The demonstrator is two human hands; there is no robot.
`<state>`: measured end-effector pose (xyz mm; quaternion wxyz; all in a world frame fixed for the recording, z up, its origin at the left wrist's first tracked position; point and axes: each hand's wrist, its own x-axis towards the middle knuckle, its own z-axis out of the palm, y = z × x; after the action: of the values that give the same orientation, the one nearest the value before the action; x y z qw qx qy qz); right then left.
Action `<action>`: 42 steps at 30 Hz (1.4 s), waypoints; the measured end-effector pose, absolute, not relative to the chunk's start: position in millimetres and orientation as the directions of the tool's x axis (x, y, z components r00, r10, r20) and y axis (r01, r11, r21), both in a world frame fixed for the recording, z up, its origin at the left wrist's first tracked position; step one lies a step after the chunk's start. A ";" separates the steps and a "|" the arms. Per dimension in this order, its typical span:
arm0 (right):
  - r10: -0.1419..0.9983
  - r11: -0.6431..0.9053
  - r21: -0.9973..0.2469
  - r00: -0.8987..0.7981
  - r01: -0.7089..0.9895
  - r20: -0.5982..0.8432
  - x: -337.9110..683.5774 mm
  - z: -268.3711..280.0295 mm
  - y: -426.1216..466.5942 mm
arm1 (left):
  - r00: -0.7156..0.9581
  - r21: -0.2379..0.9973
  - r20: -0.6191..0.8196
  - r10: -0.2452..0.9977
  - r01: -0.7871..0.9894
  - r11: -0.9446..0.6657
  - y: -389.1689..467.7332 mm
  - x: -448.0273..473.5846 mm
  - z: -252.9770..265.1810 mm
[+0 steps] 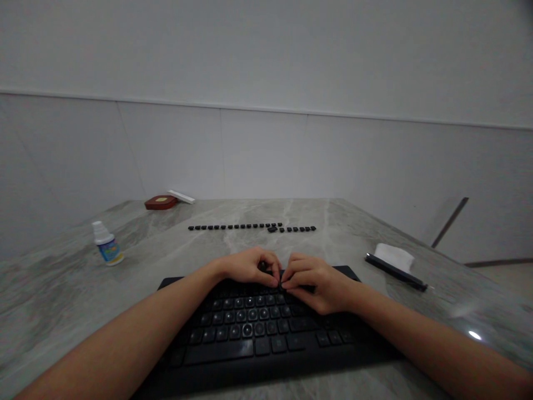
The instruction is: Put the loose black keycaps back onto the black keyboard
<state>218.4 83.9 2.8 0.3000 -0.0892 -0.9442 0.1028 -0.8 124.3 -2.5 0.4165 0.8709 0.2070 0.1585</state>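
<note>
A black keyboard lies before me, with both hands over its upper rows. My left hand is closed, thumb and fingers pinched together near the back edge. Facing it, my right hand is also closed, its thumb and fingertips meeting the left ones. Between the fingertips is a small dark keycap, mostly covered by them. Beyond the keyboard, several loose black keycaps stand in a long row, and a shorter row of keycaps sits at its right end.
On the left stands a white bottle with a blue label. At the back left are a reddish-brown case and a white strip. A black pen-like tool rests against a white tissue at right. A wall borders the marble-patterned table.
</note>
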 end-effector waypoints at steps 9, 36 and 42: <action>0.261 0.954 -0.269 -0.804 0.131 0.535 218.2 -1.8 84.5 | 0.859 0.783 0.111 0.499 0.234 -0.576 124.0 -1.1 -2.2; 0.227 0.957 -0.282 -0.763 0.060 0.606 214.6 -1.0 81.5 | 0.867 0.798 0.131 0.480 0.195 -0.571 124.2 0.1 -2.3; 0.256 0.951 -0.288 -0.815 0.115 0.519 211.5 2.8 77.9 | 0.868 0.781 0.101 0.486 0.233 -0.579 125.3 1.0 -1.6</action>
<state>211.5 77.9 2.8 0.2877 -0.0981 -0.9448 0.1226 1.0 125.3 -1.6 0.4103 0.8750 0.2057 0.1541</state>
